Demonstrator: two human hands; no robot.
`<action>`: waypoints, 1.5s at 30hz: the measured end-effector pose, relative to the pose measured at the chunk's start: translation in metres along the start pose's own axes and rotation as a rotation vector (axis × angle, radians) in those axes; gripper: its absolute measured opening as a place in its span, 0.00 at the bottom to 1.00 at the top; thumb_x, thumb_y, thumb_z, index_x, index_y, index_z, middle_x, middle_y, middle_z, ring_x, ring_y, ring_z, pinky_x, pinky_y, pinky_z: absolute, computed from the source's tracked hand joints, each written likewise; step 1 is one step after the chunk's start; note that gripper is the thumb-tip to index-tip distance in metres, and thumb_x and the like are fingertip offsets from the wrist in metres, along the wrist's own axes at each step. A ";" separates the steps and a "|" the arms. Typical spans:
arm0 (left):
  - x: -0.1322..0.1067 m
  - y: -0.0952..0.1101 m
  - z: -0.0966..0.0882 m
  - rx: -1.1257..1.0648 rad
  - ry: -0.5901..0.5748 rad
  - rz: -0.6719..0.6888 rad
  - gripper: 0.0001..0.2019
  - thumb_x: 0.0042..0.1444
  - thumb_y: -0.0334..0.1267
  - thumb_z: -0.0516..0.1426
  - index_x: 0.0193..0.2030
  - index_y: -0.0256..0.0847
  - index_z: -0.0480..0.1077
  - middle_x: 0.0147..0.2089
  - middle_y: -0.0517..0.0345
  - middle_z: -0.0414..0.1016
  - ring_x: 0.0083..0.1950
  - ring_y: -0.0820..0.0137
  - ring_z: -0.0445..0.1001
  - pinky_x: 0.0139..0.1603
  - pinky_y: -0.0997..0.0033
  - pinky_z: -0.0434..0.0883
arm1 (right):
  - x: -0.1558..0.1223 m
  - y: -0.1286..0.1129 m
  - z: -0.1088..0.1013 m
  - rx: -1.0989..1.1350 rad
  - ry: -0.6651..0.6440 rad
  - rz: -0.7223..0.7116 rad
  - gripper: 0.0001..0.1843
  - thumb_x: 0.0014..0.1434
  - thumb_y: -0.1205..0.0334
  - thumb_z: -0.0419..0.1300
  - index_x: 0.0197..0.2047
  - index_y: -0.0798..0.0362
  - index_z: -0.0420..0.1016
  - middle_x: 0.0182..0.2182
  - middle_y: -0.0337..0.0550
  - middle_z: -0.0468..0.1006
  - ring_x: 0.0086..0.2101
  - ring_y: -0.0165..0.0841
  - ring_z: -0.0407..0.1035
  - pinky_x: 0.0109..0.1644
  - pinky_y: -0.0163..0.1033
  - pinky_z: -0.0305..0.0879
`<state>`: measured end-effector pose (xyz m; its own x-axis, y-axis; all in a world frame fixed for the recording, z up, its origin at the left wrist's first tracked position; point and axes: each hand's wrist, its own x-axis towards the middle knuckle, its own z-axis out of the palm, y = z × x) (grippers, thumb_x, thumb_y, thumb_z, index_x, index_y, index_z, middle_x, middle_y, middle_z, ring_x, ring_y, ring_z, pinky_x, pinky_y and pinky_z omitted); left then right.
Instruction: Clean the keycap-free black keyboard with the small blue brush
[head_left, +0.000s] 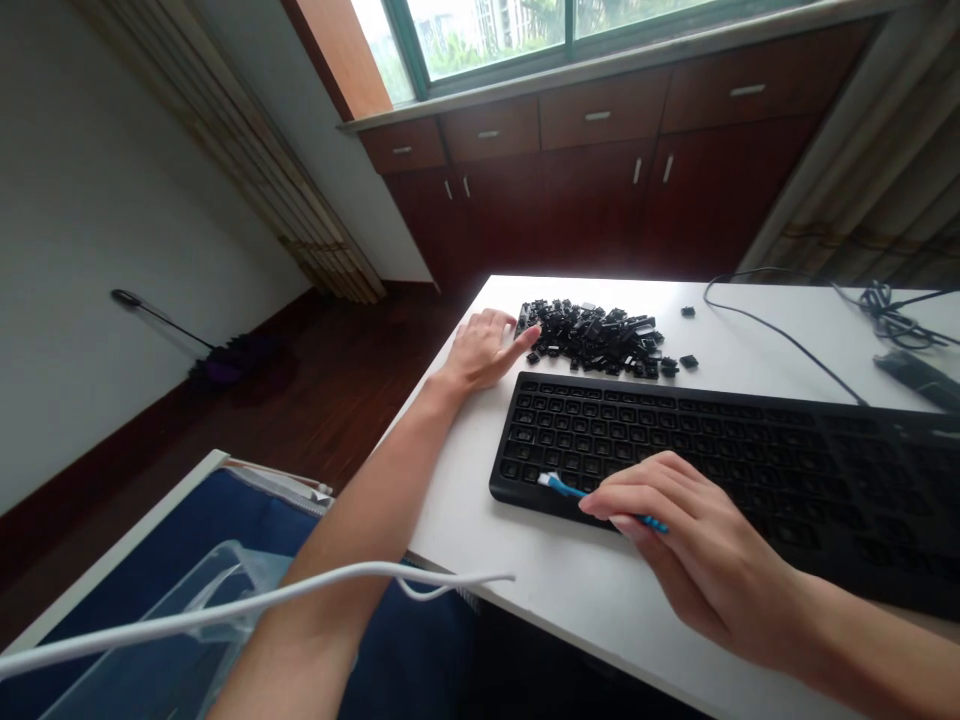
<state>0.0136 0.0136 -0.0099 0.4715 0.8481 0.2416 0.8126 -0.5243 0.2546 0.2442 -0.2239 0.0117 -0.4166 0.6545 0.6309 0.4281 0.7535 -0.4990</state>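
Note:
A black keyboard point(630, 425) with its keycaps off lies on the white table, its square key sockets bare. My right hand point(697, 540) pinches a blue toothbrush point(568, 488) over the keyboard's near left corner. The white bristles sit at the sockets of the lowest row; whether they touch is hard to tell. Beyond the keyboard lies a heap of loose black keycaps point(592, 335). My left hand point(486, 350) rests on the table at the heap's left edge, fingers stretched out, the thumb reaching to the nearest keycaps.
A black cable point(787, 335) runs from the keyboard toward a coiled cord point(885, 310) at the right. A white cable point(300, 592) crosses the lower left foreground. Clear plastic point(202, 620) lies on dark blue fabric point(247, 510) beside the table.

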 end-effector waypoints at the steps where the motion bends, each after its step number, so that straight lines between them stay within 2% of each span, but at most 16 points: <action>1: -0.002 0.002 0.000 -0.001 0.016 0.017 0.39 0.65 0.70 0.41 0.63 0.39 0.68 0.65 0.44 0.70 0.66 0.54 0.66 0.70 0.50 0.62 | 0.000 0.000 -0.001 0.046 -0.003 0.008 0.14 0.67 0.76 0.54 0.52 0.57 0.73 0.42 0.46 0.82 0.40 0.32 0.73 0.47 0.41 0.67; 4: -0.005 0.013 -0.002 0.001 0.141 0.097 0.36 0.65 0.67 0.49 0.64 0.38 0.67 0.65 0.43 0.68 0.66 0.55 0.66 0.69 0.55 0.63 | 0.000 0.002 -0.002 -0.004 0.059 0.052 0.15 0.67 0.77 0.54 0.54 0.57 0.72 0.42 0.46 0.81 0.42 0.33 0.74 0.48 0.41 0.66; 7: -0.006 0.024 -0.009 -0.020 0.217 0.251 0.23 0.67 0.58 0.53 0.50 0.40 0.73 0.52 0.47 0.76 0.54 0.61 0.72 0.58 0.61 0.69 | 0.000 0.001 -0.002 0.009 0.028 0.066 0.14 0.67 0.77 0.54 0.53 0.56 0.72 0.42 0.46 0.81 0.40 0.33 0.74 0.47 0.41 0.66; 9: -0.008 0.029 -0.015 -0.041 0.141 0.374 0.18 0.68 0.53 0.53 0.38 0.41 0.73 0.39 0.54 0.77 0.41 0.67 0.74 0.46 0.66 0.71 | 0.000 -0.001 -0.001 0.099 -0.018 0.041 0.13 0.67 0.76 0.54 0.52 0.56 0.72 0.41 0.46 0.81 0.39 0.32 0.73 0.45 0.41 0.67; 11: -0.011 0.030 -0.020 -0.040 0.042 0.467 0.20 0.69 0.50 0.53 0.29 0.42 0.71 0.28 0.59 0.73 0.30 0.71 0.70 0.36 0.69 0.67 | -0.001 -0.002 -0.001 0.103 -0.007 0.018 0.13 0.67 0.76 0.53 0.52 0.58 0.72 0.41 0.47 0.80 0.39 0.32 0.73 0.44 0.40 0.67; 14: -0.016 0.030 -0.024 -0.011 0.011 0.478 0.20 0.68 0.49 0.54 0.27 0.42 0.73 0.22 0.63 0.70 0.23 0.74 0.66 0.30 0.70 0.61 | -0.003 -0.003 0.000 0.002 0.047 0.031 0.14 0.66 0.77 0.53 0.52 0.59 0.72 0.41 0.47 0.80 0.39 0.32 0.72 0.45 0.41 0.67; 19: -0.018 0.031 -0.024 -0.002 0.013 0.443 0.19 0.67 0.48 0.54 0.27 0.41 0.72 0.20 0.64 0.69 0.21 0.75 0.63 0.29 0.71 0.58 | -0.005 -0.001 0.001 0.091 0.039 0.061 0.13 0.67 0.76 0.52 0.51 0.56 0.70 0.40 0.45 0.79 0.40 0.32 0.72 0.45 0.40 0.67; 22: -0.017 0.032 -0.024 -0.003 -0.002 0.445 0.19 0.67 0.48 0.54 0.27 0.41 0.71 0.20 0.64 0.68 0.22 0.75 0.63 0.29 0.71 0.58 | -0.006 0.000 0.001 0.011 0.084 0.127 0.13 0.68 0.76 0.53 0.52 0.54 0.70 0.42 0.46 0.79 0.42 0.33 0.73 0.46 0.41 0.67; 27: -0.017 0.033 -0.024 0.001 -0.010 0.448 0.20 0.67 0.48 0.53 0.26 0.41 0.71 0.20 0.62 0.68 0.21 0.75 0.62 0.29 0.71 0.58 | -0.006 -0.001 0.000 0.154 -0.020 0.069 0.12 0.69 0.73 0.53 0.51 0.53 0.71 0.40 0.43 0.81 0.38 0.32 0.74 0.43 0.41 0.68; 30: -0.016 0.033 -0.024 0.002 -0.022 0.461 0.21 0.68 0.48 0.52 0.25 0.41 0.71 0.20 0.62 0.69 0.21 0.75 0.62 0.28 0.71 0.58 | -0.005 -0.001 0.001 0.114 0.048 0.120 0.14 0.69 0.74 0.52 0.54 0.54 0.70 0.42 0.45 0.80 0.41 0.32 0.74 0.45 0.40 0.69; 32: -0.016 0.033 -0.023 0.006 -0.018 0.465 0.21 0.68 0.48 0.53 0.25 0.41 0.71 0.20 0.62 0.68 0.21 0.75 0.61 0.28 0.70 0.58 | -0.006 -0.001 0.001 0.095 0.066 0.172 0.13 0.69 0.74 0.52 0.52 0.53 0.71 0.41 0.44 0.79 0.40 0.32 0.73 0.44 0.39 0.68; 35: -0.016 0.033 -0.023 0.003 -0.017 0.466 0.21 0.68 0.48 0.53 0.26 0.41 0.72 0.20 0.62 0.68 0.21 0.74 0.62 0.29 0.70 0.58 | -0.007 0.000 0.002 0.200 0.032 0.173 0.11 0.69 0.74 0.50 0.46 0.52 0.71 0.36 0.41 0.77 0.36 0.30 0.71 0.43 0.39 0.68; 37: -0.017 0.033 -0.023 -0.004 -0.025 0.466 0.21 0.68 0.48 0.53 0.26 0.41 0.72 0.21 0.62 0.69 0.22 0.74 0.63 0.29 0.70 0.58 | -0.007 0.001 0.002 0.234 0.053 0.196 0.12 0.70 0.73 0.50 0.48 0.51 0.71 0.38 0.42 0.77 0.38 0.31 0.73 0.45 0.38 0.69; 39: -0.017 0.034 -0.023 -0.004 -0.030 0.465 0.21 0.69 0.48 0.52 0.27 0.41 0.71 0.21 0.62 0.70 0.22 0.74 0.64 0.29 0.70 0.58 | -0.007 0.001 0.002 0.177 0.081 0.236 0.14 0.70 0.73 0.52 0.54 0.52 0.71 0.44 0.45 0.79 0.44 0.32 0.74 0.47 0.38 0.70; 42: -0.017 0.034 -0.023 0.008 -0.032 0.462 0.21 0.68 0.48 0.52 0.26 0.42 0.71 0.20 0.62 0.68 0.21 0.74 0.62 0.29 0.70 0.58 | -0.005 0.001 0.002 0.100 0.003 0.199 0.15 0.70 0.71 0.53 0.56 0.51 0.73 0.46 0.45 0.81 0.45 0.34 0.75 0.48 0.40 0.70; 45: -0.017 0.034 -0.023 0.007 -0.025 0.458 0.22 0.68 0.49 0.52 0.25 0.42 0.71 0.20 0.62 0.68 0.21 0.74 0.61 0.28 0.69 0.57 | -0.004 0.001 0.002 0.130 -0.068 0.129 0.14 0.70 0.70 0.54 0.55 0.50 0.74 0.45 0.45 0.83 0.42 0.34 0.76 0.47 0.42 0.70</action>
<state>0.0251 -0.0205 0.0167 0.7909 0.5306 0.3047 0.5207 -0.8452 0.1205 0.2447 -0.2263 0.0074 -0.4202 0.7453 0.5176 0.3756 0.6621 -0.6485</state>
